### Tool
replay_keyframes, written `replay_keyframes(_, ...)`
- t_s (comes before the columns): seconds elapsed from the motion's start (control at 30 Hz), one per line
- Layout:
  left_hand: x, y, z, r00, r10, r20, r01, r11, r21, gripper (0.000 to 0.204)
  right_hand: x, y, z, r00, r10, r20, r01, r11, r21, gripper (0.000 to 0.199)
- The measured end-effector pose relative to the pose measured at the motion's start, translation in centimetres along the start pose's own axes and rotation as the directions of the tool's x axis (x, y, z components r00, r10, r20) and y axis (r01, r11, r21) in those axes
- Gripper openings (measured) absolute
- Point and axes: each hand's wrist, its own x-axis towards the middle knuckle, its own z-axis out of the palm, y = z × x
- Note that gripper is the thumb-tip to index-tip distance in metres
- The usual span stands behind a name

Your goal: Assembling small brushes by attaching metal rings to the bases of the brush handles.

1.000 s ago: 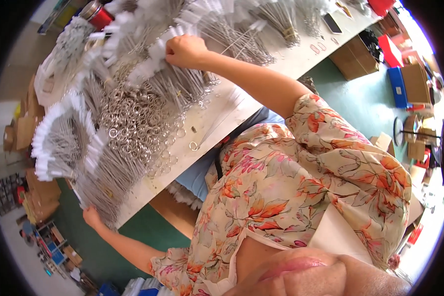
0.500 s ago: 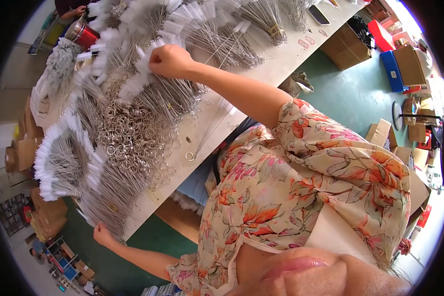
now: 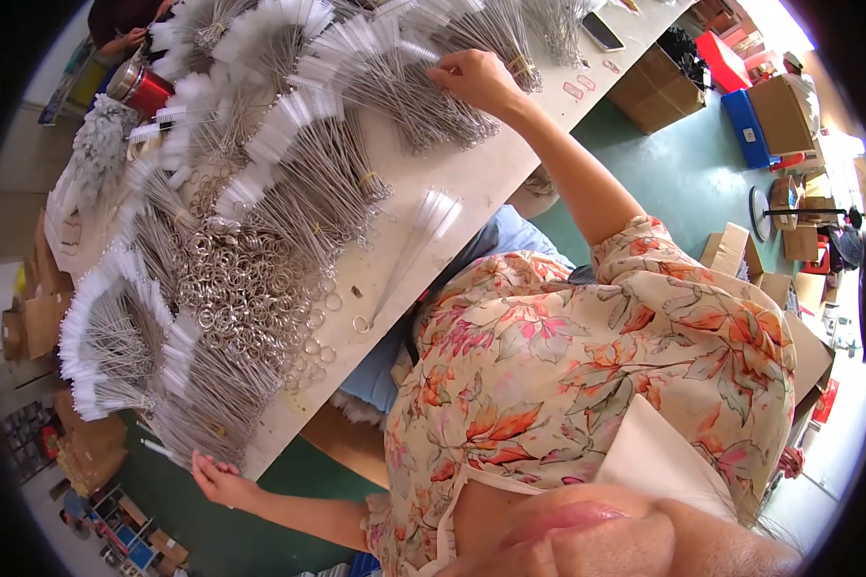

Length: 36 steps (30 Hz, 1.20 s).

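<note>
Over a bundle of thin wire brushes [image 3: 394,91] with white bristle ends, my right hand [image 3: 479,79] is bent at the wrist. Its fingers pinch at a brush by the bristle end. My left hand [image 3: 223,481] is off the table's near left corner, fingers closed around a slim brush whose white end [image 3: 156,448] sticks out to the left; its wire is barely visible. Closest to that hand lies another brush bundle [image 3: 207,394]. A heap of metal split rings [image 3: 236,284] sits mid-table. A few loose brushes [image 3: 423,231] lie near the front edge, beside a single ring [image 3: 361,324].
Several more brush bundles [image 3: 289,43] crowd the table [image 3: 467,183]. A phone [image 3: 603,32] lies at the far right, and a red metal container [image 3: 142,88] stands at the far left. Another person's hand [image 3: 135,38] shows behind it. Cardboard boxes [image 3: 656,87] stand on the green floor.
My right hand has moved right, from above the middle bundles to the bundle farther right. My left hand has dropped slightly nearer to me, with the white-ended brush shifting along with it.
</note>
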Motion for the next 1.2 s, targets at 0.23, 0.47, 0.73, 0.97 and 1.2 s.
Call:
replay_keyframes(0.23,-2.6,1.7,2.4,0.997,-0.018,0.074,0.023,0.997,-0.07,0.023,-3.2,0.5,-0.5,0.974,0.227,-0.027,-0.205,0.92,0.333,0.029)
replay_keyframes(0.47,-5.4,2.3,4.4,0.993,-0.075,0.089,0.089,0.982,-0.166,0.023,-0.6,-4.1,-3.8,0.997,-0.017,-0.077,0.047,0.908,0.417,0.035)
replay_keyframes(0.73,-7.8,5.7,8.3,0.979,0.026,0.204,0.028,0.966,-0.257,0.025,7.0,-5.0,-6.6,0.988,-0.107,0.108,0.067,0.944,0.323,0.039)
replay_keyframes(0.97,-8.4,7.8,10.0,0.969,-0.072,0.238,0.151,0.931,-0.333,0.029,13.9,5.1,-15.7,0.948,0.072,-0.309,0.102,0.854,0.511,0.024)
replay_keyframes(1.2,-9.1,8.2,13.6,0.928,-0.122,0.351,0.297,0.811,-0.504,0.029,15.3,18.0,-12.5,0.942,0.219,-0.256,-0.276,0.937,-0.213,0.031)
